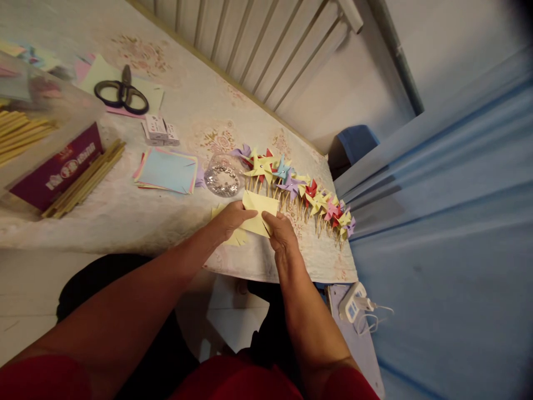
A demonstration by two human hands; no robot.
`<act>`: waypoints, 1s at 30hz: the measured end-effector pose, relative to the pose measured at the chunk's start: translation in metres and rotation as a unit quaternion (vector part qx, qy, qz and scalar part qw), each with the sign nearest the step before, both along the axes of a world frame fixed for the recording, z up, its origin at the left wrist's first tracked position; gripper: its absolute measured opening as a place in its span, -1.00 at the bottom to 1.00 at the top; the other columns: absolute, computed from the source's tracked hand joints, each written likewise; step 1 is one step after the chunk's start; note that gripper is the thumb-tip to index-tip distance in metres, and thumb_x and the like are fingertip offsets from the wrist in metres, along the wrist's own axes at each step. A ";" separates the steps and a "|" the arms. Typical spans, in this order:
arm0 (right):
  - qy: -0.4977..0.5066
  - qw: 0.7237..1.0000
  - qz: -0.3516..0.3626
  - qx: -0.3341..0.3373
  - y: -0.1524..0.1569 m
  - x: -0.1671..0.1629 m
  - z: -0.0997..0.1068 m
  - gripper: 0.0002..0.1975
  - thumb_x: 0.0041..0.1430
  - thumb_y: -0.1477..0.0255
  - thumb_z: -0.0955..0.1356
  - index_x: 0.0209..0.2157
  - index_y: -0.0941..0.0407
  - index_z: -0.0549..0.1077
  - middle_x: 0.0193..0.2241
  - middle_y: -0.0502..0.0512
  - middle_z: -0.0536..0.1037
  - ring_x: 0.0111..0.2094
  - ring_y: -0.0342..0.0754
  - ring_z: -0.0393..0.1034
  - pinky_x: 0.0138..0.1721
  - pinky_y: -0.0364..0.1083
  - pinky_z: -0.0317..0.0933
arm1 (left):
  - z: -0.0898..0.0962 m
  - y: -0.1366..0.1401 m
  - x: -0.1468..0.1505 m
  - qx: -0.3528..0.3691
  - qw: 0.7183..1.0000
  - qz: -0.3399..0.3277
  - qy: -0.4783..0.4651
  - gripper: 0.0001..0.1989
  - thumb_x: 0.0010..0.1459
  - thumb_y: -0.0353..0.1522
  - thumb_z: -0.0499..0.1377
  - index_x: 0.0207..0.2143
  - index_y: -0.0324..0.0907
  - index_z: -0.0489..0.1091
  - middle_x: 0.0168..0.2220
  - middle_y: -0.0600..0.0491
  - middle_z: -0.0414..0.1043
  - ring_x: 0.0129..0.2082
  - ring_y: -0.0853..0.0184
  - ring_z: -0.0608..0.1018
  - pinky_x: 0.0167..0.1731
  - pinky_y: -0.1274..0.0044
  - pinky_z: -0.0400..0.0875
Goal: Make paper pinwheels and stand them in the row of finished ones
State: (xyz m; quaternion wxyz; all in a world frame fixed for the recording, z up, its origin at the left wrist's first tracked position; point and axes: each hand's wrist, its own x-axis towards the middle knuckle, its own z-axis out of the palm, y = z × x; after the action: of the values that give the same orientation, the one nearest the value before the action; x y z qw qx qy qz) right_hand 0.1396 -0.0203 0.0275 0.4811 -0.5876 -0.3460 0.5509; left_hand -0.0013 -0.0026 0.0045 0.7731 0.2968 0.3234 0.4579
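Observation:
Between my two hands is a yellow paper square (259, 206) with slits cut in from its corners. My left hand (231, 218) pinches its left side, the thumb lying on top. On the right side my right hand (281, 226) grips it the same way, thumb on the face. More yellow cut paper (237, 239) lies on the table under my left hand. Just beyond my hands a row of finished paper pinwheels (291, 186) on sticks runs off to the right. A clear bag of small metal pins (222, 176) rests beside the near end of that row.
To the left lie a stack of coloured paper squares (169, 169), small white boxes (159, 131) and black-handled scissors (121, 94) on more paper. A plastic bin (79, 114) holds sticks, with loose sticks (87, 178) beside it. A power strip (353, 301) sits right, below the table edge.

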 end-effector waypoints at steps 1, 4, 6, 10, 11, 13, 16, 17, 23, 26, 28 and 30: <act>-0.017 1.000 -0.005 0.009 -0.002 0.003 0.000 -0.73 -0.20 0.32 0.49 -0.40 0.14 0.52 -0.53 0.05 0.61 -0.41 0.02 0.53 -0.37 -0.04 0.40 | 0.000 0.000 0.000 -0.001 1.000 0.003 -0.006 -0.49 -0.31 -0.32 0.44 -0.23 -0.30 0.51 -0.34 -0.04 0.62 -0.29 0.15 0.62 -0.15 0.36 0.45; -0.109 0.991 -0.051 0.063 -0.011 0.013 0.001 -0.73 -0.13 0.27 0.48 -0.37 0.13 0.53 -0.52 -0.03 0.56 -0.49 -0.11 0.41 -0.40 -0.12 0.32 | -0.002 0.001 0.000 -0.003 1.000 0.015 -0.018 -0.48 -0.33 -0.31 0.44 -0.23 -0.31 0.51 -0.32 -0.05 0.63 -0.28 0.15 0.62 -0.15 0.37 0.44; -0.187 0.970 -0.091 0.129 -0.019 0.021 0.001 -0.75 -0.10 0.31 0.47 -0.34 0.12 0.52 -0.49 -0.07 0.53 -0.45 -0.15 0.38 -0.34 -0.13 0.29 | -0.002 0.001 0.000 -0.005 1.000 0.021 -0.019 -0.52 -0.31 -0.32 0.43 -0.25 -0.30 0.52 -0.33 -0.04 0.63 -0.28 0.16 0.62 -0.16 0.38 0.45; -0.290 0.928 -0.065 0.225 -0.034 0.032 0.002 -0.86 0.02 0.36 0.42 -0.35 0.11 0.54 -0.39 0.00 0.53 -0.33 -0.10 0.39 -0.23 -0.09 0.28 | -0.002 0.001 0.000 -0.008 1.000 0.026 -0.013 -0.57 -0.31 -0.33 0.42 -0.29 -0.29 0.53 -0.37 -0.02 0.62 -0.33 0.19 0.62 -0.21 0.42 0.45; -0.309 0.920 -0.041 0.237 -0.037 0.033 0.002 -0.88 0.05 0.36 0.41 -0.37 0.10 0.55 -0.38 0.02 0.53 -0.32 -0.08 0.40 -0.22 -0.08 0.28 | -0.002 0.001 -0.001 -0.009 1.000 0.024 -0.013 -0.57 -0.32 -0.33 0.43 -0.30 -0.29 0.53 -0.38 -0.01 0.62 -0.34 0.20 0.62 -0.22 0.42 0.45; -0.342 0.905 0.008 0.255 -0.041 0.034 0.004 -0.89 0.10 0.37 0.39 -0.37 0.09 0.57 -0.37 0.04 0.54 -0.29 -0.06 0.40 -0.22 -0.08 0.27 | -0.002 0.001 -0.001 -0.010 1.000 0.017 -0.017 -0.55 -0.32 -0.33 0.43 -0.29 -0.30 0.53 -0.38 -0.02 0.62 -0.36 0.20 0.62 -0.23 0.42 0.45; -0.373 0.886 0.067 0.266 -0.045 0.033 0.006 -0.88 0.14 0.39 0.38 -0.33 0.07 0.59 -0.36 0.05 0.54 -0.29 -0.06 0.40 -0.24 -0.08 0.25 | -0.003 0.002 -0.001 -0.008 1.000 0.011 -0.024 -0.56 -0.31 -0.35 0.42 -0.28 -0.30 0.53 -0.37 -0.02 0.63 -0.36 0.22 0.61 -0.22 0.42 0.46; -0.380 0.882 0.082 0.266 -0.045 0.032 0.007 -0.87 0.15 0.41 0.37 -0.32 0.07 0.60 -0.36 0.05 0.54 -0.30 -0.07 0.39 -0.26 -0.09 0.24 | -0.004 0.002 -0.001 -0.008 1.000 0.010 -0.025 -0.57 -0.31 -0.35 0.42 -0.28 -0.29 0.53 -0.37 -0.01 0.63 -0.37 0.23 0.61 -0.23 0.42 0.46; -0.400 0.865 0.132 0.271 -0.047 0.024 0.012 -0.77 0.14 0.51 0.32 -0.26 0.03 0.63 -0.41 0.02 0.50 -0.37 -0.09 0.34 -0.30 -0.10 0.23 | -0.005 0.003 0.000 -0.008 1.000 -0.001 -0.014 -0.60 -0.32 -0.35 0.41 -0.33 -0.29 0.52 -0.42 0.02 0.60 -0.42 0.28 0.58 -0.29 0.46 0.44; -0.399 0.865 0.140 0.270 -0.047 0.021 0.013 -0.77 0.13 0.51 0.33 -0.27 0.03 0.62 -0.41 0.02 0.50 -0.39 -0.10 0.33 -0.32 -0.10 0.22 | -0.003 0.002 0.000 -0.007 1.000 -0.002 -0.009 -0.59 -0.32 -0.36 0.40 -0.31 -0.29 0.52 -0.41 0.02 0.60 -0.40 0.28 0.58 -0.28 0.46 0.43; -0.399 0.866 0.139 0.268 -0.045 0.020 0.013 -0.81 0.14 0.48 0.34 -0.29 0.04 0.62 -0.40 0.03 0.52 -0.38 -0.09 0.34 -0.32 -0.10 0.22 | -0.002 0.001 0.000 -0.007 1.000 -0.004 -0.007 -0.58 -0.31 -0.37 0.40 -0.30 -0.29 0.52 -0.41 0.01 0.60 -0.40 0.28 0.58 -0.28 0.45 0.43; -0.399 0.869 0.133 0.261 -0.043 0.020 0.011 -0.86 0.14 0.42 0.37 -0.32 0.04 0.60 -0.39 0.03 0.53 -0.36 -0.07 0.36 -0.30 -0.09 0.22 | -0.001 0.001 -0.001 -0.007 1.000 -0.006 -0.002 -0.58 -0.32 -0.37 0.40 -0.30 -0.30 0.52 -0.41 0.01 0.60 -0.41 0.29 0.57 -0.29 0.46 0.43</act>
State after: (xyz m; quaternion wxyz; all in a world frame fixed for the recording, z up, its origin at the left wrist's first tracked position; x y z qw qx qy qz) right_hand 0.1595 -0.0630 0.0388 0.3603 -0.5591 -0.7141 0.2182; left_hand -0.0019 -0.0021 0.0035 0.7786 0.2924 0.3233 0.4514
